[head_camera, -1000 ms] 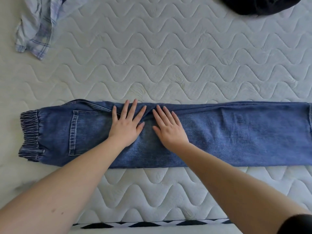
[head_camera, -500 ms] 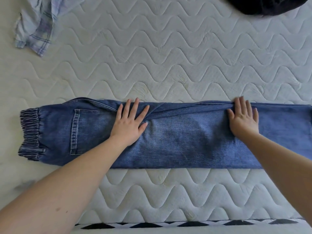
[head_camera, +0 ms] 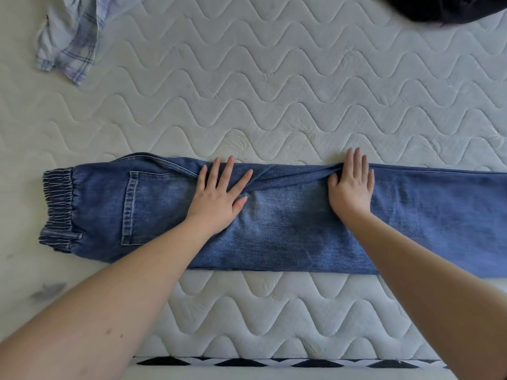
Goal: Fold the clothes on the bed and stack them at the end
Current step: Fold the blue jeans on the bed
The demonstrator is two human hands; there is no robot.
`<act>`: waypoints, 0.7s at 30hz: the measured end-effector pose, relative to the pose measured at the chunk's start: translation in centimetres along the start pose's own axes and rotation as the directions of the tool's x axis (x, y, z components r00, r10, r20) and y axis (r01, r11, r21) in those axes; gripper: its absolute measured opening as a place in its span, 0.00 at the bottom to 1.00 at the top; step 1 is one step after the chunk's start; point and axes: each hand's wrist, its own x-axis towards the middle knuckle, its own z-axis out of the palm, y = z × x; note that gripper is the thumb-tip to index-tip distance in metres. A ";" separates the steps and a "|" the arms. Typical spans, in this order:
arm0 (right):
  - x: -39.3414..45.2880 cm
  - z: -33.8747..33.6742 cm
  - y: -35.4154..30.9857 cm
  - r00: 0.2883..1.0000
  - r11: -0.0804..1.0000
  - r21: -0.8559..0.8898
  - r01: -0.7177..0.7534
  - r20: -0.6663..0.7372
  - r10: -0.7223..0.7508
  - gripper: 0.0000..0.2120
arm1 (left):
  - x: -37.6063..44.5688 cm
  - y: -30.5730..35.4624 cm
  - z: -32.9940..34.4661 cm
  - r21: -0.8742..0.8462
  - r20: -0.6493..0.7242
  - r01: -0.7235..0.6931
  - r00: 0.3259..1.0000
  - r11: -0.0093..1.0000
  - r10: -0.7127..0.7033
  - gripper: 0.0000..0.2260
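A pair of blue jeans was laid flat across the quilted white mattress, folded lengthwise, with the elastic waistband at the left end and the legs carried off past the right edge of the view. A back pocket was seen just right of the waistband. The left hand was pressed flat on the jeans right of the pocket, its fingers straight and spread toward the far edge. The right hand was laid flat further right on the jeans, fingers straight and close together, their tips at the far folded edge, where the denim was gathered into creases between the two hands. Nothing was gripped by either hand. A pale plaid shirt was left crumpled beyond the jeans, well apart, toward the far left. A dark garment was partly shown beyond the jeans at the far right. A black-and-white patterned band was seen along the mattress edge on the near side of the jeans. No brand, label or legible writing could be made out on any item.
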 end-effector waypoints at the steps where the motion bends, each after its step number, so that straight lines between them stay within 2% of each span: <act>1: -0.3 0.3 -0.9 1.000 0.999 -0.010 0.031 -0.005 -0.031 0.31 | 0.0 0.0 -0.1 0.002 0.004 0.000 1.000 1.000 0.000 0.27; 11: -2.5 3.7 -11.7 0.959 0.959 0.025 0.282 0.014 -0.283 0.38 | -1.1 -1.3 -0.9 0.022 0.028 -0.063 0.998 0.998 0.063 0.30; 13: -3.1 3.8 -13.1 0.920 0.920 0.041 0.389 0.023 -0.390 0.38 | -1.8 -2.4 -1.1 0.034 0.018 -0.091 0.996 0.995 0.090 0.30; 17: -5.1 4.3 -14.9 0.799 0.803 0.091 0.589 0.085 -0.595 0.34 | -3.1 -5.7 -1.6 0.054 0.000 -0.084 0.996 0.995 0.084 0.27; 21: -6.4 5.2 -16.6 0.753 0.759 0.074 0.647 0.097 -0.651 0.29 | -3.8 -9.3 -2.4 0.049 0.017 -0.019 1.000 0.999 0.019 0.26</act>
